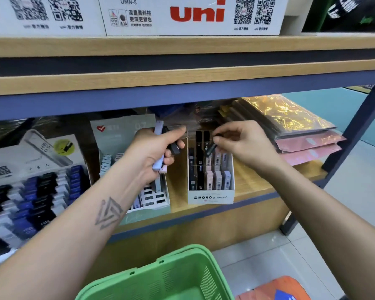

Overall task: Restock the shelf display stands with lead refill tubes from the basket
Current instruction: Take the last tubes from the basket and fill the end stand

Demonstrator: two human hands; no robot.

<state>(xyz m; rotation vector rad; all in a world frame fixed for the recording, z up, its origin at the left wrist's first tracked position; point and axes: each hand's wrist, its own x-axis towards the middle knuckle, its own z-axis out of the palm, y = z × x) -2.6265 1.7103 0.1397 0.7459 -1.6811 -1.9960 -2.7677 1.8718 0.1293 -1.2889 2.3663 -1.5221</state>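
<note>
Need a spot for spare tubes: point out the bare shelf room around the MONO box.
Bare wood lies between the MONO box and the pale green stand, and right of the box up to the glossy packets. Left is crowded with the tiered display. Both hands hold tubes.

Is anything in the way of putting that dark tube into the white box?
Nothing visible blocks it. The right hand pinches the dark tube just above the open top of the white MONO box, whose slots already hold tubes.
</note>
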